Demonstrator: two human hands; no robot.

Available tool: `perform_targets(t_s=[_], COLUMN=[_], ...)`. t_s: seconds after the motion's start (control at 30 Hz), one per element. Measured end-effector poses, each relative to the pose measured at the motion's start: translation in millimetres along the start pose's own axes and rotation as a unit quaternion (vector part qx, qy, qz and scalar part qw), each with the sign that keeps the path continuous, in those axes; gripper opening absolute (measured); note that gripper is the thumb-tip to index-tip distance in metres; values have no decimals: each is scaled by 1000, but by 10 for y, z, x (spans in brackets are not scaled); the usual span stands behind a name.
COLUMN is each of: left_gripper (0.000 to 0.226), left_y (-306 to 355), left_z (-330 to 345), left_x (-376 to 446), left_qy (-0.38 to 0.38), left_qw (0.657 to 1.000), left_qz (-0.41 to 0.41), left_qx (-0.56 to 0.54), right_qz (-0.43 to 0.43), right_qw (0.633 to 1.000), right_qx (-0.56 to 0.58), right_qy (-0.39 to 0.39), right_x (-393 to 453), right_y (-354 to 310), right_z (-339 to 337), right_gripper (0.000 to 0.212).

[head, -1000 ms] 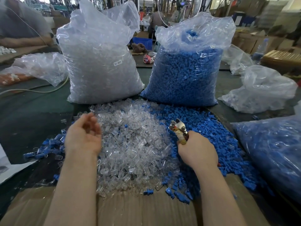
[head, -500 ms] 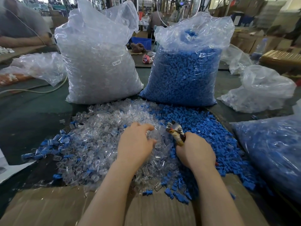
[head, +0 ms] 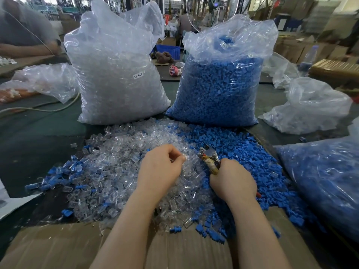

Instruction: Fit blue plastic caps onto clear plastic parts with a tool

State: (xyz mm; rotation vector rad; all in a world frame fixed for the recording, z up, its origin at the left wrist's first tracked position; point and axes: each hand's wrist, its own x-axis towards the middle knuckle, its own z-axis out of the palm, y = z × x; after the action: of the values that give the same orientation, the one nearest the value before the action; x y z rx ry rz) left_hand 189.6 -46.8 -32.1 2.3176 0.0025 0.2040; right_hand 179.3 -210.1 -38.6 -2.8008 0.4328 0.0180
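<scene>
Clear plastic parts (head: 116,171) heap under and around our left hand (head: 159,167), whose curled fingers pinch one clear piece at the fingertips. Just beside it, our right hand (head: 232,180) grips the tool (head: 208,158), its metal head pointing away from us. Blue caps (head: 252,162) spread beyond and right of that hand.

A factory assembly floor is showing here. Two big plastic sacks, one of clear parts (head: 116,74) and one of blue caps (head: 217,90), are standing on a dark worktop (head: 38,136), with loose heaps spilling before them. Cardboard cartons (head: 291,47) are piling up behind, a standing fan (head: 211,14) is facing the bench, and another worker (head: 25,33) is sitting at the left.
</scene>
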Motion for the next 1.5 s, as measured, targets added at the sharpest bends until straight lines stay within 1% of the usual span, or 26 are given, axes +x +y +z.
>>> perform_targets(t_s=[0.13,0.27,0.4,0.53,0.63,0.7,0.8,0.87,0.97,1.1,1.2,1.33,1.5], left_gripper=[14,14,14,11,9,9,8,8,8,8,9,8,8], left_y=[27,52,59,70,84,98,119,132,157,189,215,238,231], left_z=[12,16,17,9,-12,-20,-20,-12,-10,-14,-5,5,-27], left_x=[2,2,0,12,8,3,-4,-8,-14,-29,-41,-37,-38], left_qy=[30,61,70,61,36,26,18,11,4,-7,-17,-12,-14], left_qw=[999,995,990,978,957,944,931,924,917,910,905,900,894], left_qz=[-1,-12,-29,-59,-82,-87,-96,-106,-115,-119,-120,-124,-123], left_qx=[-24,-77,-121,-188,-274,-317,-352,-368,-383,-397,-408,-417,-430], right_qz=[3,4,-2,4,-11,-31,-68,-85,-113,-145,-160,-168,-172], right_qw=[1000,1000,1000,997,990,971,912,887,873,860,861,865,857], right_qx=[2,2,1,55,133,232,402,450,470,485,478,470,484], right_qy=[4,7,23,49,50,46,55,57,58,63,66,53,45], right_x=[7,13,10,29,53,53,32,3,-34,-53,-54,-51,-58], right_y=[17,1,-12,-4,-3,-22,-61,-76,-94,-119,-129,-138,-152], right_z=[13,22,40,54,42,31,2,-21,-28,-24,-17,0,-5], right_gripper=[22,17,27,31,22,18,8,11,17,16,15,11,11])
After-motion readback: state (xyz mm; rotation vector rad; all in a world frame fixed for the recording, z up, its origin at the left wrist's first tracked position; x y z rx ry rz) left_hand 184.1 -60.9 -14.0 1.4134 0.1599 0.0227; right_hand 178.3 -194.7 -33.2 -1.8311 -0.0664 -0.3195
